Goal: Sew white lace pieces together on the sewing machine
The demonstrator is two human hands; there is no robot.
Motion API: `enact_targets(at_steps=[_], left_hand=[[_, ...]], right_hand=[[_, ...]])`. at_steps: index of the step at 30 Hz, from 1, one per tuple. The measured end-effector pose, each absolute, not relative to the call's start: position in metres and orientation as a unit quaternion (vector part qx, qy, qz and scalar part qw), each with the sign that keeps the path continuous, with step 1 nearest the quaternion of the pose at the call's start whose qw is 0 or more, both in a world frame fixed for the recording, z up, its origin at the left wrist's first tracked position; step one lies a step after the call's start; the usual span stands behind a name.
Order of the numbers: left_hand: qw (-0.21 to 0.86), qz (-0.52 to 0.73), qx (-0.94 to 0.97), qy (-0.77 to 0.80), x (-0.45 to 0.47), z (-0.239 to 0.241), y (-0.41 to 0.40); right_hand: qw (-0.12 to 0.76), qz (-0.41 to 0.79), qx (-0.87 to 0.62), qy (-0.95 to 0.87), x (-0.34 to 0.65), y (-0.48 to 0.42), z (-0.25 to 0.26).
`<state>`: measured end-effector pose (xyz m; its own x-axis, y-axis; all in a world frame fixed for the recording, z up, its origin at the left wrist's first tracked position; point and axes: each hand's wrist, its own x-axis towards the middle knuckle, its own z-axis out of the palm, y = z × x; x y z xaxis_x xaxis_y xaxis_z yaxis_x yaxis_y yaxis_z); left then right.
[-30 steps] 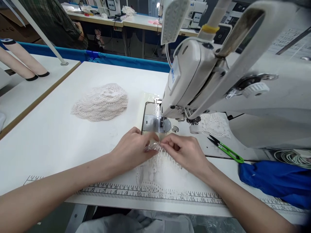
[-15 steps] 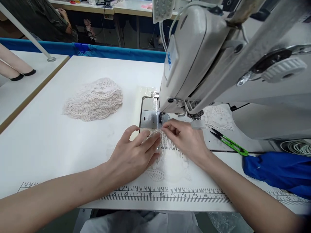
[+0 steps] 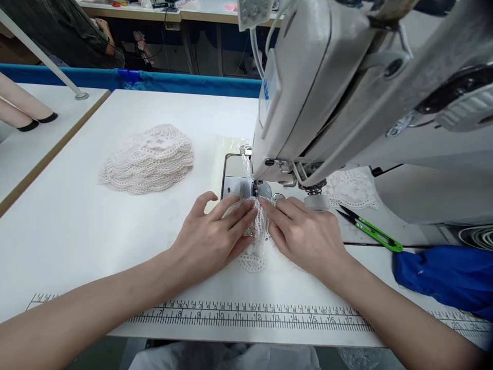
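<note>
A piece of white lace trim runs under the needle area of the sewing machine, its scalloped end lying towards me on the table. My left hand rests on its left side, fingers spread and middle fingertips pressing the lace. From the right, my right hand lies over the other side with its fingers stretched forward and the index tip on the lace near the presser foot. Part of the lace is hidden under both hands. The metal needle plate shows just beyond my left fingertips.
A stack of lace pieces lies on the left. Right of the machine head are another lace piece, green thread snips and blue cloth. A printed ruler lines the front edge. A person sits across the table.
My right hand has gone from a pinch at the lace edge to fingers laid forward on it. The lace has moved slightly away from me, towards the needle.
</note>
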<state>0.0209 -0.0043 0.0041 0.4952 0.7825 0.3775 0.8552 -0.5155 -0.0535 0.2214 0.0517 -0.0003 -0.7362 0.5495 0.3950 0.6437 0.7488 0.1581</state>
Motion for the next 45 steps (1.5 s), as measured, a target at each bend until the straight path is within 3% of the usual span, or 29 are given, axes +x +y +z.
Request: enact_targets(at_steps=[38,45], left_hand=[[0.089,-0.168,-0.847,-0.496,0.019,0.000,0.011],[0.121,-0.185,-0.844,-0.488,0.018,0.006,0.008]], right_hand=[[0.080,-0.151,-0.387,-0.906,0.219,0.060,-0.001],[0.106,-0.118,-0.388,-0.908,0.227,0.058,0.010]])
